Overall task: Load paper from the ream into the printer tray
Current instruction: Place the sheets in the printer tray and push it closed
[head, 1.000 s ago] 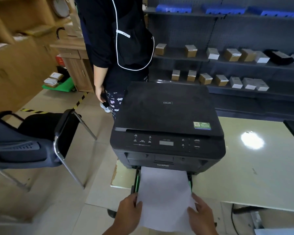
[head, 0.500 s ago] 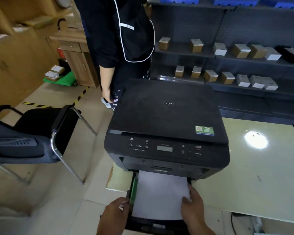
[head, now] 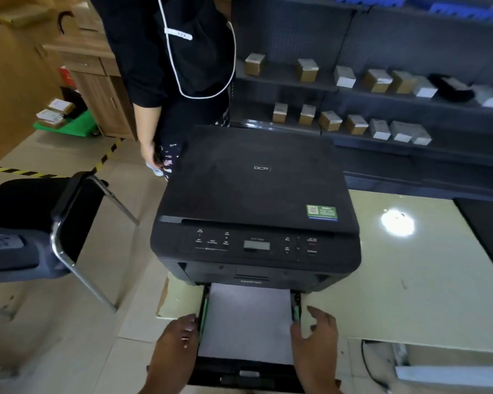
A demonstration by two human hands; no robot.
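A black printer (head: 256, 200) stands on the pale table (head: 410, 280). Its paper tray (head: 239, 373) is pulled out toward me at the front. A white paper stack (head: 248, 322) lies flat inside the tray, between the green side guides. My left hand (head: 174, 351) rests against the tray's left side wall with the fingers curled. My right hand (head: 316, 342) is at the tray's right edge, fingers spread, the thumb by the right guide. Neither hand holds any paper. No ream is in view.
A person in dark clothes (head: 177, 66) stands behind the printer on the left. A black chair (head: 40, 223) with metal legs stands at the left. Dark shelves (head: 382, 95) with small boxes run along the back. A cable (head: 367, 362) hangs below the table at right.
The paper went from held above the tray to lying flat in it. Both hands let go of the sheets and moved out to the tray's sides. The view shifted closer.
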